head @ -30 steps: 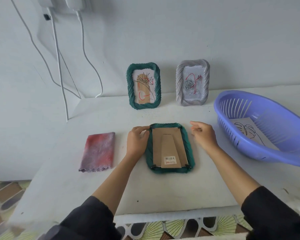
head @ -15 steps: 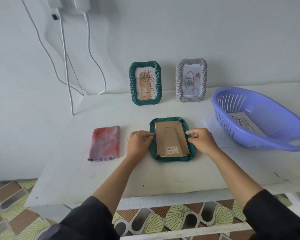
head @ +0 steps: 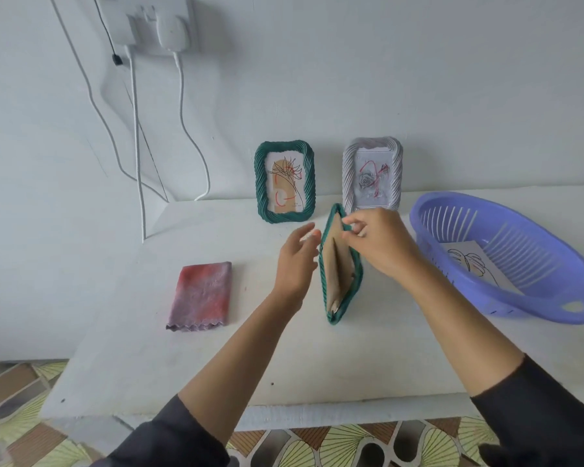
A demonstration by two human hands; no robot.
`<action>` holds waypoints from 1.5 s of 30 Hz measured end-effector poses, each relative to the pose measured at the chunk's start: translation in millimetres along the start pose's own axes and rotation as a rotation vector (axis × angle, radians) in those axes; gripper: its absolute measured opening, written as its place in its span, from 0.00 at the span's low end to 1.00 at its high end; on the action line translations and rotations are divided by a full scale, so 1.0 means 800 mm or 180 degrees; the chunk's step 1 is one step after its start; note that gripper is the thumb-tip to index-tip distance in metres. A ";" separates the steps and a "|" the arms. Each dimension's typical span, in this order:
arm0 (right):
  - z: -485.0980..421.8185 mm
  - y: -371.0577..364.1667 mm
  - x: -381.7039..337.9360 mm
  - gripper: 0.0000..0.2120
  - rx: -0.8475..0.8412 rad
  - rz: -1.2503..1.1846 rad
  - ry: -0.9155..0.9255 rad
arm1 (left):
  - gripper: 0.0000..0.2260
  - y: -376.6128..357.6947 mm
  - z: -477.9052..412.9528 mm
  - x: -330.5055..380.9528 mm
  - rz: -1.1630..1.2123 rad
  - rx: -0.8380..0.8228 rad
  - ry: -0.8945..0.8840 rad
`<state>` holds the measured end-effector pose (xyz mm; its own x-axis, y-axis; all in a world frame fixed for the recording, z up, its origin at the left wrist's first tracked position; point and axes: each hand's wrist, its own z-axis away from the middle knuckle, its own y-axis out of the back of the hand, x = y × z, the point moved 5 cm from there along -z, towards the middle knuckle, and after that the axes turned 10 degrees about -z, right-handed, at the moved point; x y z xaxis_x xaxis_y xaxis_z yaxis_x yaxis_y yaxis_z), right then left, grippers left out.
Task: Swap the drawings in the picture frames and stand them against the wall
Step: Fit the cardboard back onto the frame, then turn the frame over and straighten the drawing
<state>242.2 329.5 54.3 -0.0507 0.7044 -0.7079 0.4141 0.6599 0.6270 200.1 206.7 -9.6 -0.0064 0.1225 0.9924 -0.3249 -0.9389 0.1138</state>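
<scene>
held green frame (head: 339,266): mid-tabletop, tipped up on one long edge, near end down at the tabletop (head: 284,358), far end pointing at the back edge. Twisted-rope green rim. Brown cardboard back faces left, easel leg lying close against it. Front not visible.
right hand (head: 381,246): grip is a fingertip pinch on the rim at the frame's far end.
left hand (head: 295,261): grip wide, fingers straight, just beside the cardboard back. Can't tell if it touches.
standing green frame (head: 285,182): back edge, upright against the wall, flower line drawing with red marks.
white frame (head: 372,175): just right of it, also against the wall, grey rose drawing with red scribble.
purple basket (head: 506,299): right edge, slotted walls. A sheet with a black leaf drawing (head: 471,261) lies inside.
folded cloth (head: 201,296): towards the left edge, red-purple, zigzag hem facing the front edge.
Wall socket (head: 149,25) above the back-left corner, white cables hanging down.
</scene>
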 end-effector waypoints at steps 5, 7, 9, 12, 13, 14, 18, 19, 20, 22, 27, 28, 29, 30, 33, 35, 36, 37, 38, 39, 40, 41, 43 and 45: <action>-0.005 -0.047 -0.006 0.15 -0.0707 -0.0866 0.0073 | 0.17 0.007 -0.006 0.007 0.0238 -0.0080 0.0504; -0.004 -0.062 0.010 0.15 -0.0797 -0.1130 -0.0063 | 0.22 0.020 -0.011 0.001 0.0089 0.0024 0.0628; 0.000 -0.071 0.034 0.15 -0.0701 -0.1255 -0.0311 | 0.23 0.034 -0.014 -0.006 0.0054 0.0105 0.0689; 0.011 -0.081 0.076 0.17 -0.0583 -0.0880 -0.0771 | 0.24 0.051 -0.016 -0.028 -0.0162 0.0273 0.0726; 0.014 -0.086 0.091 0.19 -0.0590 -0.0746 -0.0890 | 0.24 0.053 -0.017 -0.039 -0.0261 0.0318 0.0736; 0.018 -0.091 0.102 0.21 -0.0625 -0.0656 -0.0976 | 0.25 0.054 -0.016 -0.049 -0.0392 0.0351 0.0727; 0.028 -0.107 0.125 0.24 -0.0708 -0.0470 -0.1037 | 0.26 0.046 -0.018 -0.089 -0.0976 0.0447 0.0665; 0.030 -0.110 0.128 0.24 -0.0692 -0.0406 -0.0993 | 0.25 0.043 -0.016 -0.092 -0.1163 0.0497 0.0605; 0.031 -0.111 0.129 0.24 -0.0683 -0.0329 -0.0952 | 0.23 0.041 -0.014 -0.093 -0.1385 0.0552 0.0526; 0.033 -0.116 0.133 0.24 -0.0696 -0.0138 -0.0876 | 0.21 0.036 -0.009 -0.092 -0.1903 0.0549 0.0319; 0.038 -0.122 0.142 0.24 -0.0720 0.0390 -0.0748 | 0.23 0.026 -0.007 -0.098 -0.2772 0.0391 0.0164; 0.039 -0.122 0.142 0.24 -0.0717 0.0415 -0.0746 | 0.23 0.024 -0.006 -0.098 -0.2894 0.0382 0.0155; 0.039 -0.123 0.142 0.24 -0.0721 0.0441 -0.0744 | 0.23 0.023 -0.005 -0.098 -0.2993 0.0373 0.0138; 0.040 -0.123 0.142 0.24 -0.0739 0.0477 -0.0737 | 0.23 0.022 -0.006 -0.099 -0.3047 0.0365 0.0125; 0.040 -0.124 0.142 0.24 -0.0772 0.0575 -0.0703 | 0.23 0.023 -0.009 -0.103 -0.3137 0.0396 0.0050; 0.040 -0.124 0.142 0.24 -0.0771 0.0596 -0.0694 | 0.23 0.022 -0.010 -0.103 -0.3176 0.0391 0.0015; 0.040 -0.124 0.142 0.24 -0.0771 0.0596 -0.0694 | 0.23 0.022 -0.010 -0.104 -0.3143 0.0373 0.0000; 0.041 -0.123 0.142 0.24 -0.0773 0.0591 -0.0698 | 0.22 0.023 -0.011 -0.102 -0.3047 0.0370 -0.0024; 0.041 -0.123 0.142 0.24 -0.0781 0.0580 -0.0706 | 0.20 0.027 -0.011 -0.100 -0.2918 0.0421 -0.0068; 0.041 -0.122 0.142 0.24 -0.0783 0.0562 -0.0708 | 0.18 0.035 -0.011 -0.094 -0.2830 0.0584 -0.0150; 0.042 -0.122 0.142 0.24 -0.0785 0.0543 -0.0705 | 0.18 0.049 -0.011 -0.089 -0.2830 0.0867 -0.0202; 0.042 -0.122 0.142 0.24 -0.0782 0.0527 -0.0698 | 0.19 0.068 -0.011 -0.083 -0.2902 0.1260 -0.0207; 0.041 -0.122 0.142 0.24 -0.0787 0.0519 -0.0687 | 0.23 0.112 -0.011 -0.077 -0.3184 0.1946 0.0097; 0.041 -0.123 0.143 0.24 -0.0787 0.0531 -0.0683 | 0.30 0.149 -0.014 -0.087 -0.3500 0.1969 0.0785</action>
<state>225.7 336.7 -98.8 0.2017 0.7542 -0.6249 0.1669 0.6022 0.7807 151.5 90.1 -65.7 -0.2115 0.9176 0.3365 0.2194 -0.2909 0.9313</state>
